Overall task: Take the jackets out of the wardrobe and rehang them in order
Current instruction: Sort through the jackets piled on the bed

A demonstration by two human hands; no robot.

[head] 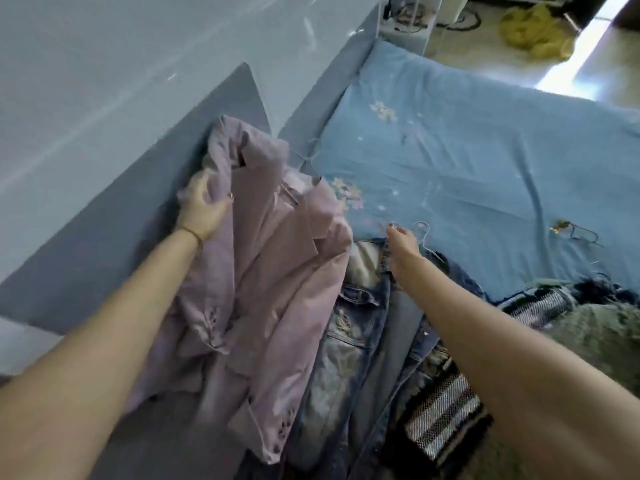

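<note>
Your left hand [201,209] grips the lilac blazer [263,271] at nine o'clock on the bed [485,150] while your right hand [403,242] pinches the denim jacket's [349,341] wire hanger [424,233]; probably lift next.

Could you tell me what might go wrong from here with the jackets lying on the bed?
The left hand grips only a bunch of the lilac jacket; lifted that way, it may slip off its hanger.

The right hand is at the wire hanger of the denim jacket, which the lilac one overlaps; pulling could drag both.

A loose hanger on the blue sheet could snag.
</note>
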